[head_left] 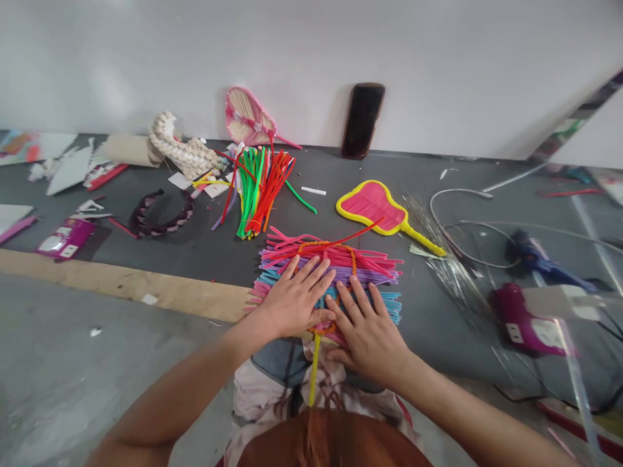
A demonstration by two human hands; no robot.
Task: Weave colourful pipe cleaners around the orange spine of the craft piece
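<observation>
Rows of pipe cleaners [389, 263] in pink, purple and blue lie side by side at the table's front edge. On top of them rests an orange pipe-cleaner outline [354, 263], with a yellow stem [314, 370] sticking out toward my body. My left hand [299, 295] lies flat with fingers spread on the left part of the rows. My right hand [367, 324] presses flat on the right part, its fingers also apart. Both hands hide the middle of the outline. A loose red pipe cleaner [357, 232] reaches from the rows to a pink fan with a yellow border [372, 206].
Behind stand a bundle of green and red pipe cleaners [263, 191], a pink fan [248, 117] and a phone [363, 120] leaning on the wall. A dark headband [163, 214] lies left. At right are clear sticks [450, 285], a blue glue gun [540, 259] and a purple pack [525, 321].
</observation>
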